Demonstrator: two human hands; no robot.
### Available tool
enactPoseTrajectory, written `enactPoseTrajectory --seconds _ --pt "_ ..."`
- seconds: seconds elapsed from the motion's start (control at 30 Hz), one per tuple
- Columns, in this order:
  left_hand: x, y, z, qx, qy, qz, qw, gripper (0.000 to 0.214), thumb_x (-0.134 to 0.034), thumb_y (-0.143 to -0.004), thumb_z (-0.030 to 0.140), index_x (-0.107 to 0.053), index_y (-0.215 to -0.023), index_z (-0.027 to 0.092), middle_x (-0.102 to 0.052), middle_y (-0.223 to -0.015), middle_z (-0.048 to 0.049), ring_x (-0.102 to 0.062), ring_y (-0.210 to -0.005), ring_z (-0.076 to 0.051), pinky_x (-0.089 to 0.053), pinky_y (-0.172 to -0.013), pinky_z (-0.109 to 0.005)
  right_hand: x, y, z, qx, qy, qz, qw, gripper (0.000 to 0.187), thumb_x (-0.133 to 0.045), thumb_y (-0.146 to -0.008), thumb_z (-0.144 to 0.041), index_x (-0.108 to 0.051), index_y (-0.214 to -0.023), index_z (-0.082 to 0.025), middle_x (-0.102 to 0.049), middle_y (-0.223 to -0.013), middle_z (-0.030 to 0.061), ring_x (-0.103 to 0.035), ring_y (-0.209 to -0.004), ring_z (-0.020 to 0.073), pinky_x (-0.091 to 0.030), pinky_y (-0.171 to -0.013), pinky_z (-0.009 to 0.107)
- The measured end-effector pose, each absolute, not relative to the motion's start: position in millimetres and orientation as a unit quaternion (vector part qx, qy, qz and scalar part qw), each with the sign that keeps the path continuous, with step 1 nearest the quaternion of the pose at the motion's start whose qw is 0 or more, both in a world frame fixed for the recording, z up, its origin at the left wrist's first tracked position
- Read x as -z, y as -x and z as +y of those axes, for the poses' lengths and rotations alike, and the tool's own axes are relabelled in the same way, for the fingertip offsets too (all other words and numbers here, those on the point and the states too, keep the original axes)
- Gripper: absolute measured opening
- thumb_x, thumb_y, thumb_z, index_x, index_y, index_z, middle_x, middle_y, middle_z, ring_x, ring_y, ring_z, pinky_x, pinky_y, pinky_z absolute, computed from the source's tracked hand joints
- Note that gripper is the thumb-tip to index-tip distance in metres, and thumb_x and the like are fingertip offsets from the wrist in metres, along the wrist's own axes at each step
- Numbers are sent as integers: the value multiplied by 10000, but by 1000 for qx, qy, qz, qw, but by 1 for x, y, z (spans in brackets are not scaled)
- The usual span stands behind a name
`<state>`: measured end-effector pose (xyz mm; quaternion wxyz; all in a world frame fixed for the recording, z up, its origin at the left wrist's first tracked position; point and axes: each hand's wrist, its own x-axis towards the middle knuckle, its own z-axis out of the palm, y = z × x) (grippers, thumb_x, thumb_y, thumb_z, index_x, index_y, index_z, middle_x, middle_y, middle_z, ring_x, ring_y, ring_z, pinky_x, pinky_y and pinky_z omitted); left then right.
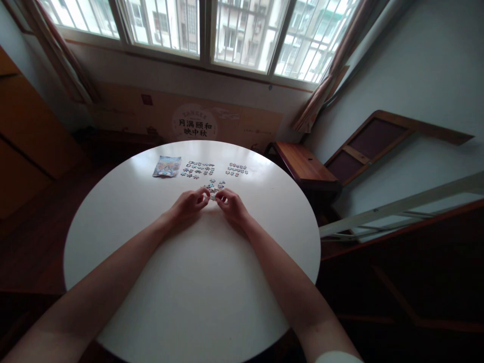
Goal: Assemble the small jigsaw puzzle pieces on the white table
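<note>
Both hands meet over a small cluster of jigsaw puzzle pieces (213, 191) on a round white table (181, 302). My left hand (191, 201) is closed, thumb and forefinger pinched at the cluster's left edge on a puzzle piece. Close by on the right, my right hand (232, 204) pinches at the same cluster, also on a piece. The fingers partly cover these pieces, and their fit is too small to make out. Loose puzzle pieces (197, 169) lie in rows beyond my left hand. Another group of pieces (237, 169) lies beyond my right hand.
A colourful picture packet (167, 167) lies at the far left of the table. Behind the table's right side stands a wooden stool or bench (304, 162). A pale rail (401, 206) runs along the right. Barred windows (242, 35) and curtains are at the back.
</note>
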<state>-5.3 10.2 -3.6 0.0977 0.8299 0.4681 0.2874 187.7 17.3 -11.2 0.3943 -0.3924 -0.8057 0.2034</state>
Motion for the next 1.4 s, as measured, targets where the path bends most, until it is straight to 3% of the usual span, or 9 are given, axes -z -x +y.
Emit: enactPoseTrajectory --seconds 1.17,1.4 --pt "4 5 11 -286 -830 469 91 237 -425 -881 340 -598 -957 198 -521 -535 43 -439 -471 -102 -298 -534 -209 11 -188 17 -209 408 -800 388 88 -531 -831 -214 -611 -817 -180 -584 -825 15 -528 -664 100 -441 -661 234" --pt "3 6 10 -301 -818 479 103 247 -415 -896 356 -590 -953 191 -497 -530 45 -449 -481 -105 -296 -533 -207 9 -189 16 -197 411 -784 422 150 -530 -836 -216 -609 -961 -188 -576 -898 33 -538 -666 98 -468 -673 245"
